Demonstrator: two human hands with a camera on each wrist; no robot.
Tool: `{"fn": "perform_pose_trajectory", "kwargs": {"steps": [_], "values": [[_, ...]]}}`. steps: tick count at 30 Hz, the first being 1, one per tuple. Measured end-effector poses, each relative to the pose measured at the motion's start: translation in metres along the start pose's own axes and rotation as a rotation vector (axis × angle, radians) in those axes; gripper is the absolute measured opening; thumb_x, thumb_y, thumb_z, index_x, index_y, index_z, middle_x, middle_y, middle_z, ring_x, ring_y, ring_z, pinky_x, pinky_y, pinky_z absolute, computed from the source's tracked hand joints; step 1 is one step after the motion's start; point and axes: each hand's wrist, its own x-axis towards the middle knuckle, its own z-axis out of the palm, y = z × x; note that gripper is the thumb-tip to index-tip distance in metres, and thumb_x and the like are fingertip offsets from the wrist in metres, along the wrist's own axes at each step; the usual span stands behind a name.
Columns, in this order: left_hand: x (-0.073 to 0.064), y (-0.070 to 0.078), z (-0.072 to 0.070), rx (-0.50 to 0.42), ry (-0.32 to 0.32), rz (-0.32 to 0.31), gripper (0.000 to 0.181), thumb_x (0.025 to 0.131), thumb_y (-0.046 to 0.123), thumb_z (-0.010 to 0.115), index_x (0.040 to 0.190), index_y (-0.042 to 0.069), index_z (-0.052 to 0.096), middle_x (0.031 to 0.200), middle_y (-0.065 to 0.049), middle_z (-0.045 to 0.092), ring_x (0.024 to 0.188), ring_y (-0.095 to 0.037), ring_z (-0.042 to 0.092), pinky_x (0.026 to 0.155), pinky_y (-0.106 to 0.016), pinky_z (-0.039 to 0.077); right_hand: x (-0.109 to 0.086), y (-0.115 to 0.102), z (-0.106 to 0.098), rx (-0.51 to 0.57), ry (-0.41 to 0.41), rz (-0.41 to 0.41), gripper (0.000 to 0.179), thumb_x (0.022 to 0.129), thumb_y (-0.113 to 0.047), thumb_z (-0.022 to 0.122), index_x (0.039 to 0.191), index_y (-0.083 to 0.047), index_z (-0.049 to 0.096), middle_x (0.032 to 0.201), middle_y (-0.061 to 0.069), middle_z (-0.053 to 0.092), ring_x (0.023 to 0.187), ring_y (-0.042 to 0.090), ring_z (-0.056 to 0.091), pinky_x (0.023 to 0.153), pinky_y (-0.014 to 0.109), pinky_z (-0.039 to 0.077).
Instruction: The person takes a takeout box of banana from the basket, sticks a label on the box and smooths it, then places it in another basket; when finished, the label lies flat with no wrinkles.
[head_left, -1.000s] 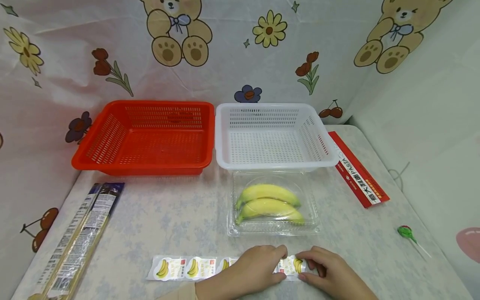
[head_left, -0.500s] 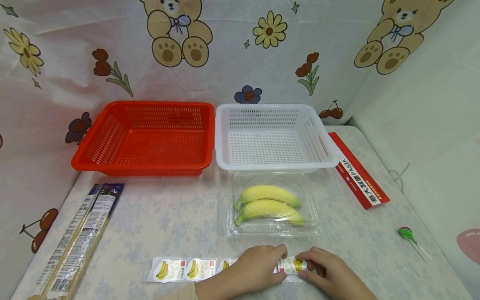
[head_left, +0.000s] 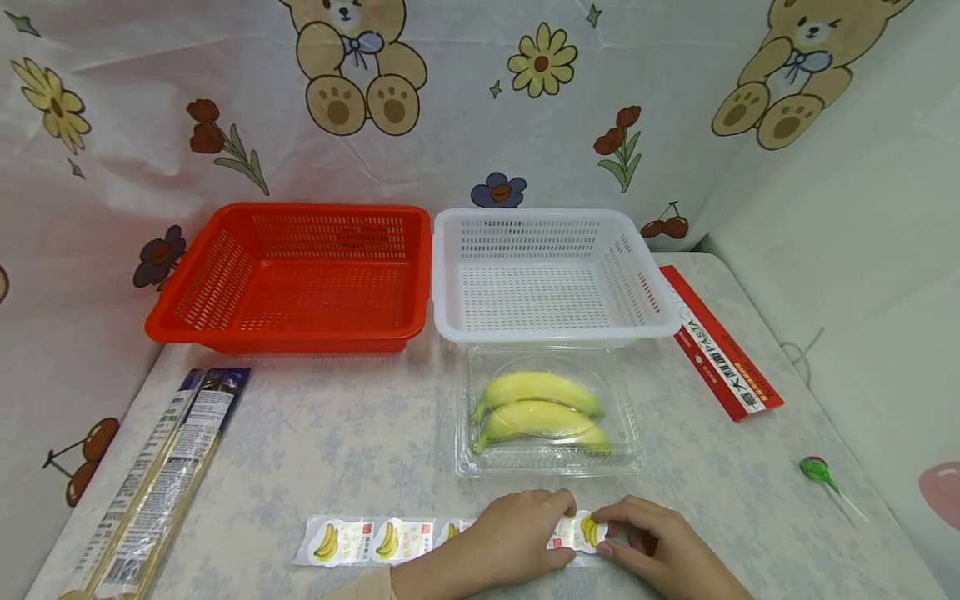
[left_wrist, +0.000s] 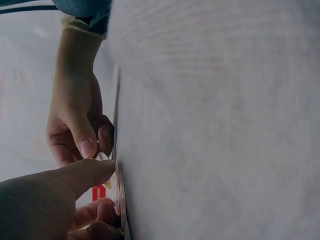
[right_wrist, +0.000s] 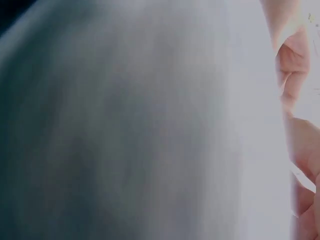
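A strip of banana stickers (head_left: 405, 540) lies along the front of the table, each label printed with yellow bananas. My left hand (head_left: 513, 537) reaches across it and holds it down between thumb and fingers, hiding its middle. At the strip's right end my right hand (head_left: 663, 546) pinches the edge of the last banana sticker (head_left: 588, 530) between thumb and index finger. In the left wrist view both hands meet close over the tabletop, a red-marked label showing between them. Just beyond the hands sits a clear plastic box (head_left: 551, 468) with two bananas (head_left: 540, 408) inside.
A red basket (head_left: 315, 343) and a white basket (head_left: 551, 333) stand side by side at the back. Long pasta packets (head_left: 168, 467) lie left. On the right are a red pasta box (head_left: 723, 346) and a green lollipop (head_left: 816, 469). Printed cloth hangs behind.
The last sticker's printed face has shifted slightly left and tilts more toward the camera, with its right edge at the right fingertips. The left hand stays in place.
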Motion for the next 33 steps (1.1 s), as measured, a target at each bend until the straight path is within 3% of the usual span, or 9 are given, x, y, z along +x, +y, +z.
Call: {"fn": "perform_pose_trajectory", "kwargs": {"steps": [6, 10, 13, 17, 21, 25, 29, 31, 33], "values": [[0.001, 0.0, 0.001, 0.001, 0.005, 0.002, 0.04, 0.085, 0.042, 0.077, 0.116, 0.026, 0.059, 0.096, 0.013, 0.068, 0.081, 0.003, 0.059, 0.067, -0.018, 0.048, 0.002, 0.001, 0.005, 0.049, 0.084, -0.15, 0.027, 0.088, -0.01, 0.074, 0.113, -0.018, 0.069, 0.076, -0.009, 0.056, 0.061, -0.003, 0.047, 0.05, 0.017, 0.043], [0.0, -0.001, 0.002, -0.017, 0.027, 0.019, 0.04, 0.086, 0.04, 0.076, 0.117, 0.026, 0.056, 0.099, 0.012, 0.067, 0.082, 0.002, 0.061, 0.066, -0.017, 0.048, 0.001, 0.004, 0.005, 0.085, 0.096, -0.176, 0.028, 0.087, -0.003, 0.073, 0.111, -0.017, 0.07, 0.073, -0.006, 0.055, 0.059, 0.0, 0.047, 0.049, 0.017, 0.042], [-0.002, -0.002, -0.001, -0.051, 0.028, 0.041, 0.037, 0.088, 0.039, 0.073, 0.118, 0.026, 0.057, 0.098, 0.013, 0.061, 0.076, 0.004, 0.054, 0.063, -0.015, 0.045, -0.001, 0.005, 0.001, 0.131, 0.084, -0.209, 0.032, 0.086, 0.003, 0.071, 0.113, -0.014, 0.069, 0.07, -0.001, 0.052, 0.055, 0.004, 0.045, 0.048, 0.017, 0.042], [-0.004, -0.002, -0.007, -0.095, 0.012, 0.074, 0.034, 0.091, 0.039, 0.07, 0.121, 0.027, 0.059, 0.103, 0.013, 0.056, 0.075, 0.006, 0.047, 0.064, -0.012, 0.043, -0.005, 0.003, -0.006, 0.215, 0.038, -0.166, 0.031, 0.088, 0.004, 0.068, 0.116, -0.01, 0.068, 0.069, 0.003, 0.046, 0.053, 0.011, 0.042, 0.046, 0.019, 0.039], [-0.006, -0.002, -0.011, -0.112, 0.004, 0.105, 0.035, 0.093, 0.04, 0.068, 0.124, 0.027, 0.058, 0.112, 0.013, 0.059, 0.086, 0.006, 0.052, 0.071, -0.013, 0.046, -0.007, -0.004, -0.011, 0.286, 0.013, -0.134, 0.03, 0.09, 0.006, 0.065, 0.118, -0.005, 0.066, 0.069, 0.006, 0.045, 0.053, 0.016, 0.041, 0.045, 0.022, 0.039], [-0.007, -0.001, -0.014, -0.186, -0.029, 0.126, 0.04, 0.095, 0.042, 0.065, 0.131, 0.028, 0.053, 0.119, 0.014, 0.063, 0.1, 0.005, 0.058, 0.079, -0.016, 0.05, -0.009, -0.011, -0.016, 0.31, 0.02, -0.138, 0.031, 0.09, 0.009, 0.063, 0.118, -0.004, 0.066, 0.073, 0.005, 0.049, 0.056, 0.017, 0.043, 0.045, 0.024, 0.04], [-0.011, 0.003, -0.018, -0.326, -0.043, 0.16, 0.043, 0.098, 0.038, 0.061, 0.137, 0.029, 0.046, 0.096, 0.017, 0.063, 0.079, 0.008, 0.059, 0.074, -0.012, 0.049, -0.009, -0.018, -0.022, 0.285, 0.048, -0.117, 0.032, 0.089, 0.009, 0.064, 0.117, -0.008, 0.067, 0.075, 0.001, 0.05, 0.057, 0.014, 0.045, 0.046, 0.024, 0.04], [-0.014, 0.005, -0.021, -0.381, -0.014, 0.176, 0.042, 0.099, 0.034, 0.06, 0.137, 0.029, 0.044, 0.078, 0.018, 0.058, 0.064, 0.011, 0.052, 0.071, -0.008, 0.046, -0.008, -0.021, -0.024, 0.263, 0.066, -0.136, 0.034, 0.088, 0.01, 0.065, 0.116, -0.008, 0.068, 0.073, 0.001, 0.049, 0.057, 0.014, 0.044, 0.046, 0.024, 0.04], [-0.016, 0.008, -0.026, -0.422, 0.038, 0.195, 0.04, 0.1, 0.029, 0.06, 0.136, 0.027, 0.044, 0.072, 0.017, 0.053, 0.054, 0.013, 0.045, 0.062, -0.006, 0.044, -0.006, -0.025, -0.026, 0.235, 0.093, -0.151, 0.035, 0.087, 0.011, 0.066, 0.115, -0.01, 0.068, 0.071, 0.001, 0.048, 0.055, 0.012, 0.043, 0.046, 0.022, 0.04]]}}
